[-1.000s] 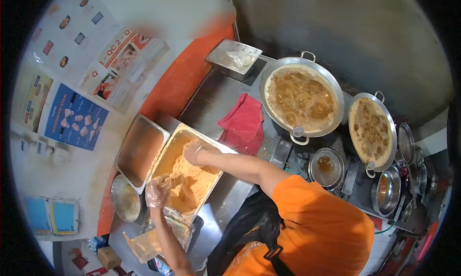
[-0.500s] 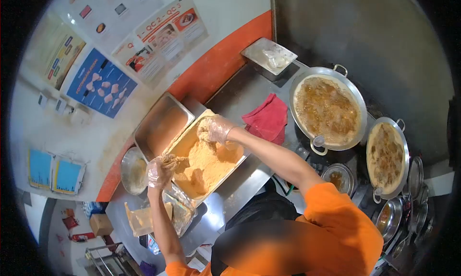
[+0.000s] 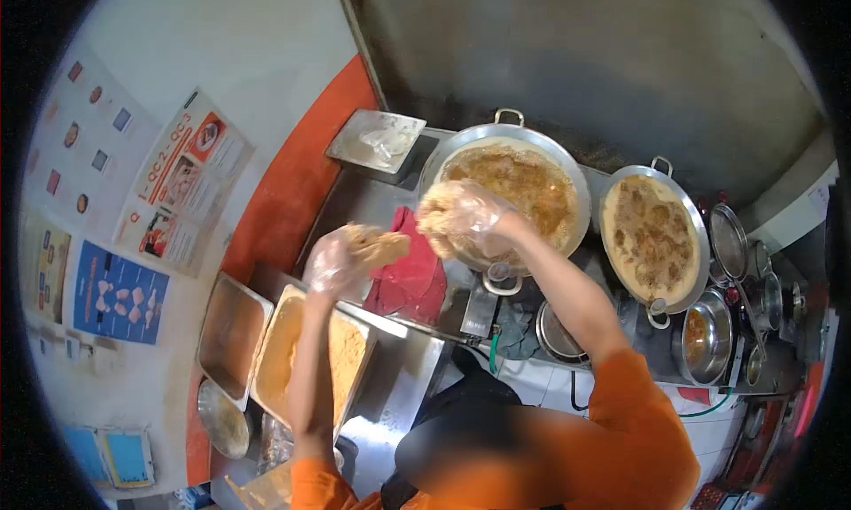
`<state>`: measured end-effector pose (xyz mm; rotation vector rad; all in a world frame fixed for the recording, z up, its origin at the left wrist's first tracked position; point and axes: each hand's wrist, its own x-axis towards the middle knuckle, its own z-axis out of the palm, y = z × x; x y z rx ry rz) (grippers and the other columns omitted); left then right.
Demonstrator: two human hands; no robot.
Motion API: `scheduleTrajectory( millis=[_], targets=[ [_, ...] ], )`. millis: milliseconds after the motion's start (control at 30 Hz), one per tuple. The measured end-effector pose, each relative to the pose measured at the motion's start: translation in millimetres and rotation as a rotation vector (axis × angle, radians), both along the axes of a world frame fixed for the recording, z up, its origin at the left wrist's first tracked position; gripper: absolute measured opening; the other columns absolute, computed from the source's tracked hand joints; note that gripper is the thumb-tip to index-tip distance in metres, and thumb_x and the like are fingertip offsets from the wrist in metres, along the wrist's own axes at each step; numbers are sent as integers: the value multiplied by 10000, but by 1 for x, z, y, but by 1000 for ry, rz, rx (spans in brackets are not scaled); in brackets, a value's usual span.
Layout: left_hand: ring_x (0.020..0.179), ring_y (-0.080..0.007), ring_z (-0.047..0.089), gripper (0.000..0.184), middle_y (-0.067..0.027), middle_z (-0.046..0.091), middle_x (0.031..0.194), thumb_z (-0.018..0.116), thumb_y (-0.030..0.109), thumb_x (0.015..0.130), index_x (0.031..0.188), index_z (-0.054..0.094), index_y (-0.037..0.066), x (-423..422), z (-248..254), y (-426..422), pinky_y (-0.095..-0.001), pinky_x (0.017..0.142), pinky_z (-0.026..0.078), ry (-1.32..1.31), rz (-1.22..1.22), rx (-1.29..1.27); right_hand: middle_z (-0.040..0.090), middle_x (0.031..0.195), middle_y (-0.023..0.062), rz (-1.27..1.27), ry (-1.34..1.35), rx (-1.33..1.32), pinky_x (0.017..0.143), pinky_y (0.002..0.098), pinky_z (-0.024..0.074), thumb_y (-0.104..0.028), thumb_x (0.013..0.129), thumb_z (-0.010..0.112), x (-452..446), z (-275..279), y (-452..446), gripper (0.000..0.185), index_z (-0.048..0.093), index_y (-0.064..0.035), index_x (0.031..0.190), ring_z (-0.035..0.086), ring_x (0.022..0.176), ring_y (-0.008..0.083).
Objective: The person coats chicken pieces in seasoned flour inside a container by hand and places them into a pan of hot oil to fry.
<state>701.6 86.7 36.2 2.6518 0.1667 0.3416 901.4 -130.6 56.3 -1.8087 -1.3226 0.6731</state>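
My left hand (image 3: pixel 328 266), in a clear plastic glove, is closed around a flour-coated chicken piece (image 3: pixel 379 244) above the edge of a red cloth (image 3: pixel 412 279). Also gloved, my right hand (image 3: pixel 481 215) grips another coated chicken piece (image 3: pixel 443 213) over the near left rim of a large wok (image 3: pixel 578 200), where oil bubbles around frying food. Below my left forearm stands a metal tray of orange-tinted breading flour (image 3: pixel 348 355). The exact shape of both pieces is partly hidden by my fingers.
A second wok (image 3: pixel 700 253) of frying food stands to the right, beside a steel bowl (image 3: pixel 714 355) and strainers. An empty-looking metal pan (image 3: pixel 235 333) and a round bowl (image 3: pixel 223 417) flank the flour tray. A metal container (image 3: pixel 377 137) sits at the back.
Both hands have lifted out of the flour tray with coated chicken pieces and moved right, the right hand reaching the wok's rim. The view has turned toward the woks.
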Motion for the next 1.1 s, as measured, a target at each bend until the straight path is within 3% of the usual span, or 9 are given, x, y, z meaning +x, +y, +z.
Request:
scheduleTrajectory(
  millis=[67,167,233,400,500,833,867,1033,1100],
  targets=[
    [862,-318,701,338,-123,730,982,740,298,779,1090,741,165,50,-20,-18,-420,796,563,-98,-224,38,724,1062,92,-244,-359,57,896,362,532,-320,834,737,31,-61,-41,351,703,-64,1072,681,981,217],
    [958,-341,696,381,-153,709,1089,721,337,799,1153,725,196,117,-68,-54,-435,858,562,220,-78,-128,680,1203,149,-315,90,-284,970,427,514,-219,800,732,55,-73,-72,392,686,-135,1180,651,1105,262],
    [987,-346,693,383,-172,699,1115,694,338,830,1192,706,212,150,-97,-78,-444,872,563,376,-63,-72,639,1275,153,-340,-221,-399,1012,422,487,-152,810,714,68,-94,-91,381,689,-144,1190,612,1168,273],
    [964,-364,700,339,-208,713,1010,623,269,866,1185,705,191,176,-176,-107,-467,851,569,50,92,-245,636,1229,182,-564,-598,-515,1007,430,488,-30,830,638,90,-167,-123,338,696,-98,1155,612,1149,302],
    [947,-348,712,350,-204,715,1035,596,212,851,1181,701,159,137,-90,-103,-468,854,567,187,165,-358,695,1084,183,-764,-426,-355,915,420,529,-29,853,601,63,-101,-99,284,707,-54,1115,668,1031,312],
    [1028,-304,687,273,-147,721,1094,647,81,842,1103,722,67,-143,-44,-2,-395,896,549,-454,570,-393,728,997,131,59,-60,256,866,374,543,-84,827,682,-131,-27,114,163,739,-57,978,694,926,291],
    [1010,-236,703,288,-132,716,1146,676,51,856,1141,711,51,-187,-44,9,-345,858,571,-436,620,-151,722,982,143,219,-92,195,855,382,547,-99,803,709,-160,-39,144,177,739,-56,972,691,918,301],
    [923,-141,697,302,-73,709,1078,623,5,884,1179,684,33,-341,-59,-6,-274,777,564,-528,1154,-597,700,971,205,946,-445,-617,799,415,559,-226,738,748,-319,-77,221,403,679,-62,1100,679,928,354],
    [885,-113,674,259,-69,723,1014,612,12,903,1151,688,8,-381,-76,-24,-261,773,537,-665,1212,-662,700,974,213,1112,-841,-522,790,420,558,-206,749,714,-342,-184,223,401,656,-46,1113,681,920,364]
  ],
)
